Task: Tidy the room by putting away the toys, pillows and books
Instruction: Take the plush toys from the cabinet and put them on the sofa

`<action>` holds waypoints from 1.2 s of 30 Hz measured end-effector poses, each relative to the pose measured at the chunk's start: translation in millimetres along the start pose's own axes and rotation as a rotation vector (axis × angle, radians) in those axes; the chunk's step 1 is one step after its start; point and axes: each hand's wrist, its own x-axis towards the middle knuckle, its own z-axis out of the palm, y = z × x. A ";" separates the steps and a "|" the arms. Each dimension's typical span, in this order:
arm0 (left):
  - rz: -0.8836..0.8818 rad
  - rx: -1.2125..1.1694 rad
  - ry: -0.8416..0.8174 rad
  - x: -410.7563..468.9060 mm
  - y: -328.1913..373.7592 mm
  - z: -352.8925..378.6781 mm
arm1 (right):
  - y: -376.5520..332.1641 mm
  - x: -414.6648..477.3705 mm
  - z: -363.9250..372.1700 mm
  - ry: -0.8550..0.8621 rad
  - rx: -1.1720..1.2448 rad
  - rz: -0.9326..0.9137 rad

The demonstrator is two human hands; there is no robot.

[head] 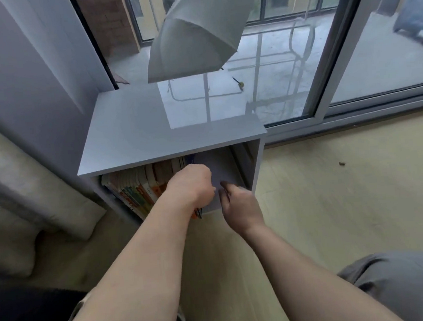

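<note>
Head view, looking down on a low white bookcase (152, 129) that stands on a pale floor (334, 188) against a glass sliding door (387, 57). Its single open compartment holds a row of books (131, 189), spines outward, packed into the left part and leaning slightly; the right part of the compartment shows bare white wall and base. The left hand (191, 184) is at the right end of the row, knuckles up and fingers curled round the last of the books, whose orange and dark lower edges show just below the wrist. The right hand (238, 206) is just beside it, at the front edge of the compartment's base, blurred, with fingers loosely extended toward the opening and nothing seen in them. The bookcase's glossy top reflects the door frame. A white umbrella (195, 32) hangs over the bookcase's far edge. A beige cushion (18, 200) lies on the left, near the bookcase. A knee in grey trousers (405, 284) shows at lower right
</note>
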 end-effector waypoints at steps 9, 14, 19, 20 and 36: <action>0.286 -0.503 0.539 -91.1 73.3 -82.6 | -61.2 -53.2 -203.1 0.552 -0.023 -0.148; 0.380 -0.592 0.619 -77.1 131.6 -117.8 | -79.3 -34.9 -269.2 0.633 -0.036 -0.178; 0.445 -0.592 0.593 -27.3 170.9 -155.9 | -76.9 16.3 -307.9 0.684 0.009 -0.127; 0.459 -0.592 0.599 -15.7 180.6 -170.5 | -79.4 30.5 -321.1 0.694 0.011 -0.126; 0.777 -0.552 0.330 -108.4 478.4 -576.4 | -249.9 0.8 -802.5 0.909 0.044 0.058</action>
